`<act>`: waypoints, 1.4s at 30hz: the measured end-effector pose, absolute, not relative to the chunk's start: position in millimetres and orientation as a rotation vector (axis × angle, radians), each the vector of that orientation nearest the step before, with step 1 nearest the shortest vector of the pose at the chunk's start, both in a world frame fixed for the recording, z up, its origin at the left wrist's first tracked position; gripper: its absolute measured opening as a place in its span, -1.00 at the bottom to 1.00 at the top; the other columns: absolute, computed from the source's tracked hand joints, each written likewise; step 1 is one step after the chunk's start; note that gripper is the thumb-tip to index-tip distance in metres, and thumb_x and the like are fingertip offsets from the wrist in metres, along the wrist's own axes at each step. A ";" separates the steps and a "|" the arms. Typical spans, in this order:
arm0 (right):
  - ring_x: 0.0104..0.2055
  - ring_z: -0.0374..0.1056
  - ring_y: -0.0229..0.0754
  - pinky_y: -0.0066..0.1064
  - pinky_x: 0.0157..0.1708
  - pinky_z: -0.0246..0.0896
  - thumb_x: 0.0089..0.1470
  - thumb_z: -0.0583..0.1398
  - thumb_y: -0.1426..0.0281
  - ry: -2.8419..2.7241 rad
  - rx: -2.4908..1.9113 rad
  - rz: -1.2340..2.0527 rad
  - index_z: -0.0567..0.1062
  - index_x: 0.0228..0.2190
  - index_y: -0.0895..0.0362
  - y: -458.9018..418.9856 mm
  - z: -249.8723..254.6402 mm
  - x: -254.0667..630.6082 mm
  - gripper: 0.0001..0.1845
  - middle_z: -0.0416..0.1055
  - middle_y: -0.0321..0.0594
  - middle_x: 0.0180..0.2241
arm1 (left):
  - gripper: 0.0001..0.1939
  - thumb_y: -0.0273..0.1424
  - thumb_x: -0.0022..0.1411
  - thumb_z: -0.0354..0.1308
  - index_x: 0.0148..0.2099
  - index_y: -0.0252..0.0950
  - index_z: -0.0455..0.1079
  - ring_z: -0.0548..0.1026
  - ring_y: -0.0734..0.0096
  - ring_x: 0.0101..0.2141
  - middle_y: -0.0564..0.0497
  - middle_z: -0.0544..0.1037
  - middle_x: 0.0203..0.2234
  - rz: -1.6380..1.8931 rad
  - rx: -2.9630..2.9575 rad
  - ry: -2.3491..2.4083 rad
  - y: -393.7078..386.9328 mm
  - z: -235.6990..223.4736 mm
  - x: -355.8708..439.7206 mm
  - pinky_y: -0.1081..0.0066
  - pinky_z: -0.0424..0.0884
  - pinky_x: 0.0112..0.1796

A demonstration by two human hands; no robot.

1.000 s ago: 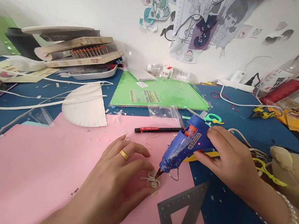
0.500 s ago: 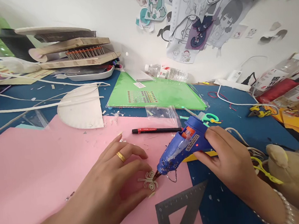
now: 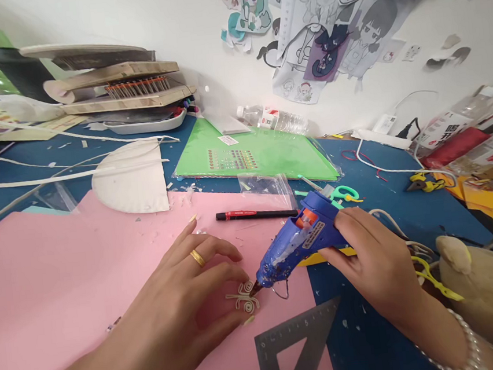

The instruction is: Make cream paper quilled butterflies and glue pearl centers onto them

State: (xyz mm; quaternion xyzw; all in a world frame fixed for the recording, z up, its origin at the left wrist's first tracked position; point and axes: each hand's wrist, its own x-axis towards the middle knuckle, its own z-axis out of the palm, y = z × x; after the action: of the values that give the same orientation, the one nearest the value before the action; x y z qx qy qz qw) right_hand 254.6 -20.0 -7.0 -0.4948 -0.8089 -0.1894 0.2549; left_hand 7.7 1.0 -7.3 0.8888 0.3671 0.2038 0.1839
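My right hand (image 3: 374, 266) grips a blue hot glue gun (image 3: 298, 244), its nozzle tilted down and touching a small cream curled paper piece (image 3: 243, 297) on the pink sheet (image 3: 63, 272). My left hand (image 3: 187, 295), with a gold ring, rests on the pink sheet. Its fingertips are pressed on the paper piece's left side and hold it flat. A bead bracelet shows on my right wrist.
A grey set square (image 3: 297, 349) lies just below the glue gun. A red-and-black pencil (image 3: 255, 214) and a clear bag (image 3: 266, 186) lie behind it. Further back are a green sheet (image 3: 256, 158), a white half disc (image 3: 130, 181), teal scissors (image 3: 343, 193), cables and stacked boards.
The view has shifted slightly. The glue gun's nozzle stays on the curled paper piece and both hands keep their hold.
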 end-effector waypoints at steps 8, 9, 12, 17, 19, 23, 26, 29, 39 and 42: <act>-0.29 0.34 -0.09 -0.28 -0.32 0.31 0.15 0.03 0.43 -2.226 -1.328 -0.574 0.30 -0.19 0.19 -20.2 -5.7 255.8 -0.83 0.39 -0.09 -0.38 | -0.88 -0.24 0.15 0.12 -0.29 -0.13 0.39 0.39 0.35 -0.23 0.08 0.44 -0.30 0.567 2.494 1.034 1.0 -7.5 7.4 -0.03 -0.13 0.13; -0.29 0.34 -0.09 -0.29 -0.32 0.30 0.15 0.02 0.44 -2.228 -1.325 -0.585 0.29 -0.19 0.20 -20.2 -5.5 255.7 -0.83 0.39 -0.08 -0.38 | -0.89 -0.24 0.15 0.12 -0.29 -0.12 0.39 0.39 0.35 -0.23 0.08 0.44 -0.29 0.566 2.491 1.037 1.0 -7.7 7.3 -0.02 -0.12 0.13; -0.28 0.34 -0.08 -0.28 -0.32 0.30 0.16 0.01 0.43 -2.221 -1.316 -0.596 0.29 -0.18 0.20 -20.3 -5.3 255.4 -0.82 0.39 -0.08 -0.38 | -0.90 -0.26 0.15 0.12 -0.28 -0.11 0.39 0.39 0.37 -0.23 0.09 0.43 -0.29 0.568 2.490 1.038 0.9 -7.8 7.3 0.01 -0.12 0.12; -0.26 0.34 -0.09 -0.27 -0.29 0.30 0.16 0.02 0.42 -2.217 -1.312 -0.580 0.29 -0.17 0.18 -21.0 -6.0 254.9 -0.81 0.40 -0.09 -0.36 | -0.90 -0.25 0.16 0.10 -0.29 -0.12 0.38 0.40 0.37 -0.25 0.09 0.44 -0.30 0.568 2.491 1.033 1.1 -7.0 7.7 -0.01 -0.13 0.13; -0.26 0.34 -0.09 -0.28 -0.28 0.30 0.15 0.04 0.43 -2.213 -1.312 -0.577 0.31 -0.18 0.19 -21.1 -6.2 255.0 -0.81 0.40 -0.08 -0.36 | -0.90 -0.26 0.16 0.10 -0.29 -0.13 0.38 0.39 0.37 -0.24 0.08 0.44 -0.30 0.570 2.495 1.032 1.2 -7.0 7.7 -0.02 -0.13 0.13; -0.25 0.35 -0.08 -0.26 -0.27 0.30 0.14 0.04 0.43 -2.205 -1.314 -0.565 0.32 -0.17 0.19 -21.0 -6.4 255.6 -0.80 0.41 -0.08 -0.35 | -0.89 -0.26 0.16 0.10 -0.28 -0.13 0.39 0.39 0.38 -0.23 0.08 0.44 -0.30 0.576 2.497 1.035 0.9 -7.2 7.8 0.00 -0.13 0.13; -0.26 0.36 -0.09 -0.27 -0.27 0.31 0.14 0.04 0.43 -2.195 -1.304 -0.585 0.33 -0.18 0.20 -20.2 -6.5 256.0 -0.81 0.42 -0.09 -0.36 | -0.89 -0.26 0.16 0.09 -0.30 -0.13 0.39 0.39 0.39 -0.24 0.09 0.44 -0.30 0.574 2.496 1.048 0.4 -6.6 7.9 0.02 -0.12 0.13; -0.28 0.35 -0.10 -0.30 -0.27 0.30 0.15 0.04 0.45 -2.208 -1.274 -0.616 0.34 -0.21 0.26 -19.4 -6.1 256.0 -0.82 0.41 -0.06 -0.38 | -0.89 -0.26 0.15 0.09 -0.30 -0.12 0.40 0.39 0.39 -0.23 0.10 0.44 -0.30 0.562 2.489 1.059 0.1 -6.4 7.9 0.04 -0.13 0.14; -0.29 0.26 -0.13 -0.35 -0.25 0.21 0.14 0.06 0.47 -2.233 -1.263 -0.593 0.34 -0.20 0.29 -18.9 -4.6 255.0 -0.81 0.34 -0.10 -0.38 | -0.91 -0.24 0.13 0.13 -0.30 -0.09 0.39 0.39 0.36 -0.23 0.12 0.44 -0.32 0.569 2.485 1.033 0.7 -7.5 7.9 0.06 -0.18 0.15; -0.30 0.25 -0.13 -0.36 -0.25 0.20 0.14 0.06 0.47 -2.228 -1.264 -0.586 0.34 -0.20 0.28 -18.3 -4.5 255.0 -0.82 0.33 -0.12 -0.38 | -0.92 -0.25 0.13 0.14 -0.29 -0.08 0.39 0.39 0.35 -0.23 0.12 0.44 -0.32 0.576 2.483 1.027 1.1 -7.5 7.9 0.05 -0.19 0.15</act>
State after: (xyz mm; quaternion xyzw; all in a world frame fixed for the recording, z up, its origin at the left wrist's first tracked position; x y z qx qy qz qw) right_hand 255.0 -18.3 -4.5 -0.4653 -0.8200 -0.2156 0.2542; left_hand 7.9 1.1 -7.5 0.8862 0.3666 0.2054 0.1952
